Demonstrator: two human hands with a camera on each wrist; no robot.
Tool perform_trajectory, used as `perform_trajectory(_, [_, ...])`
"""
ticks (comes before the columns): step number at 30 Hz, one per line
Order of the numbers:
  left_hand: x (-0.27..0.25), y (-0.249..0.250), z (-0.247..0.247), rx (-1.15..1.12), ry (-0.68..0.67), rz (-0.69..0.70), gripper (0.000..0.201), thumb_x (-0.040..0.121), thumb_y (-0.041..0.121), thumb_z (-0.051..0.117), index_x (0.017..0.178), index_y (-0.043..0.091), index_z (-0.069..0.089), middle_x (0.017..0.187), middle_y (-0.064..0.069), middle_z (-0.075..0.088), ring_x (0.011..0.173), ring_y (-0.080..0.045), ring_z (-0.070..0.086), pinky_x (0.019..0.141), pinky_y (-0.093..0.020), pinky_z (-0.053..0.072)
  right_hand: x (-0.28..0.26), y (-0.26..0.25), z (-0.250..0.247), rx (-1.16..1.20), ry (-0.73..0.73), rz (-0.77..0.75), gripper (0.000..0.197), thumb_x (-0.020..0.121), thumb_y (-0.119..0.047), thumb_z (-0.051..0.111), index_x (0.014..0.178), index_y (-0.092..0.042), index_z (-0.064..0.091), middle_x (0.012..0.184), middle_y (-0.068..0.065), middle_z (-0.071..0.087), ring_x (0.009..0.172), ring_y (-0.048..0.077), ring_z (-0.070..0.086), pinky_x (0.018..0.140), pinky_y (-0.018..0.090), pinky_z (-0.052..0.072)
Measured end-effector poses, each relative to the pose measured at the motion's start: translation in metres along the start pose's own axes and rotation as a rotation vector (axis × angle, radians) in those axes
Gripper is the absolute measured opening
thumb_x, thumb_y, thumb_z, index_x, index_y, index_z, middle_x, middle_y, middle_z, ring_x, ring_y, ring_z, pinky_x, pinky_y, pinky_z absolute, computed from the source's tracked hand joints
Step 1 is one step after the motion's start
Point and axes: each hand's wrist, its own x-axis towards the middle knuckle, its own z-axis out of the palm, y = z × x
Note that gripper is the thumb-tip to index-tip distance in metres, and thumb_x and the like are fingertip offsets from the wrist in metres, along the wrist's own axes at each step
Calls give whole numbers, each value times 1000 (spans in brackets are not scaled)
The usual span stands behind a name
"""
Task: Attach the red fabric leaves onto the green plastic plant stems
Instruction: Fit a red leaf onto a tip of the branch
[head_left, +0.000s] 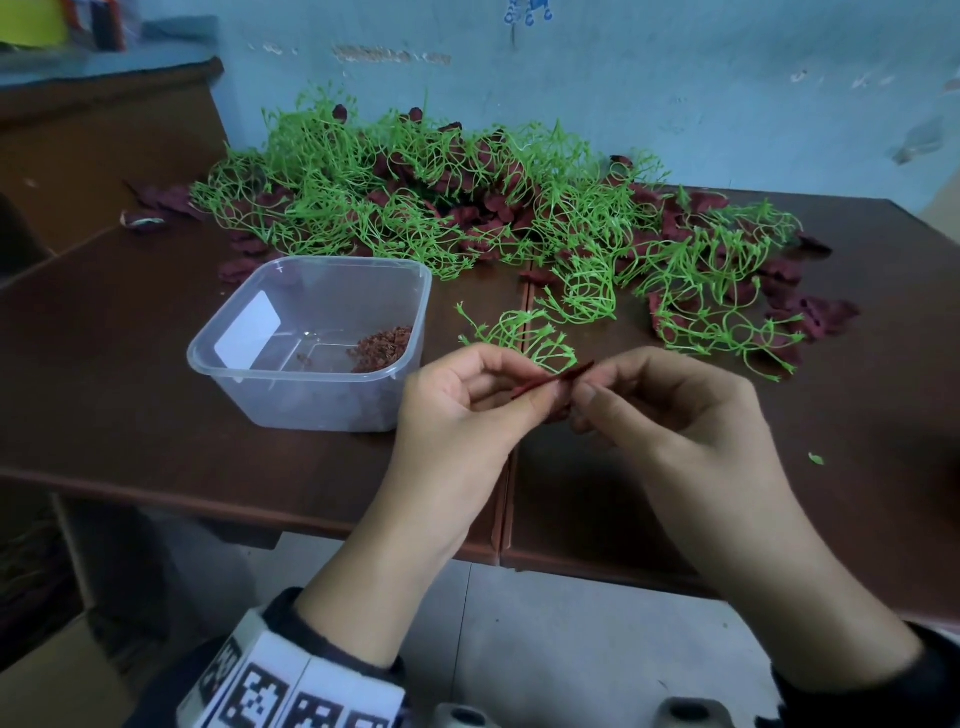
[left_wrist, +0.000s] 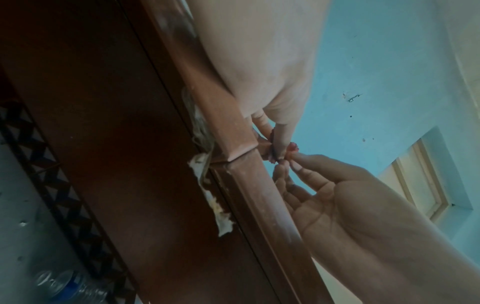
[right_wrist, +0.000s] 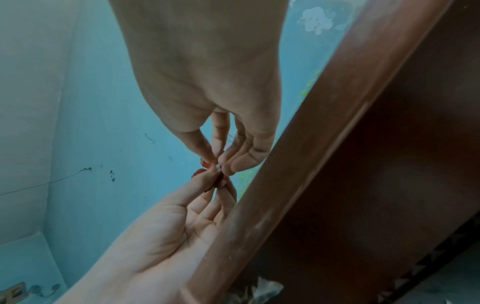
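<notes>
Inside clear tub (head_left: 332, 395), red bits (head_left: 382, 341)

Small home-style craft workroom. Landmark: brown wooden surface (head_left: 156, 395). Behind it, a scuffed, chipped blue painted wall (head_left: 675, 78). On the surface: heaped green plastic stems (head_left: 363, 192) mixed with red fabric leaves (head_left: 488, 208), and a clear plastic tub (head_left: 311, 338) near its front edge.

Clear tub (head_left: 311, 343) blocks left; stem pile (head_left: 415, 202) blocks rear; bare tabletop (head_left: 857, 415) right.
</notes>
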Motion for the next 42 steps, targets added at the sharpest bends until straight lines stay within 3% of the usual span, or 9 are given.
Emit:
perform_trajectory(3, [1, 1, -1, -6, 1, 1, 21, 77, -8, 78, 78, 12, 70, 82, -11, 76, 79, -17, 72, 75, -20, 58, 0, 1, 1, -1, 18, 39, 9, 89, -7, 70, 82, -11, 73, 74, 8, 73, 70, 13, 70, 68, 22, 55])
perform_trajectory(9, [-2, 3, 0, 8, -41, 18, 26, 58, 9, 83, 78, 9, 67, 79, -8, 76, 77, -16, 73, 77, -23, 60, 2, 2, 3, 90, 3, 117, 17, 92, -7, 65, 80, -9, 77, 74, 13, 74, 78, 25, 72, 83, 37, 58])
perform_trajectory(13, [-3, -1, -3, 165, -52, 95, 29, 69, -11, 84, 77, 13, 70, 76, -3, 76, 75, -16, 74, 74, -24, 60, 3, 1, 2, 252, 5, 325, 7, 78, -9, 73, 76, -6, 79, 76, 19, 74, 75, 26, 71, 72, 30, 60])
perform_trajectory(17, [-5, 1, -2, 237, -123, 113, 28, 71, -10, 85, 86, 12, 76, 84, -3, 79, 82, -17, 77, 77, -24, 60, 5, 0, -3, 406, 54, 510, 9, 66, -10, 72, 69, -3, 77, 76, 18, 75, 66, 18, 72, 61, 21, 59])
perform_trajectory(21, [-3, 1, -1, 219, -129, 88, 15, 83, 0, 79, 91, 13, 79, 86, -2, 80, 85, -15, 76, 82, -25, 60, 6, 3, -6, 394, 102, 462, 10, 72, -9, 70, 66, -7, 78, 71, 14, 73, 65, 16, 70, 62, 20, 59])
perform_trajectory(27, [-1, 2, 3, -67, -46, -96, 8, 90, -6, 68, 88, 2, 69, 74, -7, 74, 74, -11, 70, 72, -21, 60, 6, 6, -2, 360, 86, 389, 15, 91, -7, 64, 81, -3, 73, 70, 10, 69, 66, 14, 66, 63, 22, 55])
perform_trajectory(35, [2, -2, -3, -90, -43, -92, 19, 90, -7, 67, 104, 6, 70, 98, -14, 78, 90, -17, 71, 85, -24, 58, 5, 3, -2, 399, 74, 293, 7, 69, -8, 74, 75, -6, 78, 74, 16, 72, 72, 23, 68, 73, 28, 57])
perform_trajectory(39, [3, -4, -4, -47, -55, -63, 24, 91, -4, 68, 108, 12, 74, 97, -9, 79, 83, -7, 69, 74, -17, 52, 4, 4, -2, 347, 40, 240, 11, 66, -15, 76, 76, -12, 80, 74, 10, 73, 72, 19, 66, 70, 28, 54])
perform_trajectory(42, [3, -7, -4, -20, 0, -10, 19, 89, 1, 72, 104, 12, 77, 92, -7, 80, 74, -2, 67, 65, -13, 48, 2, 5, -2, 299, 19, 216, 15, 66, -20, 79, 79, -14, 80, 84, 8, 77, 86, 26, 72, 82, 46, 54])
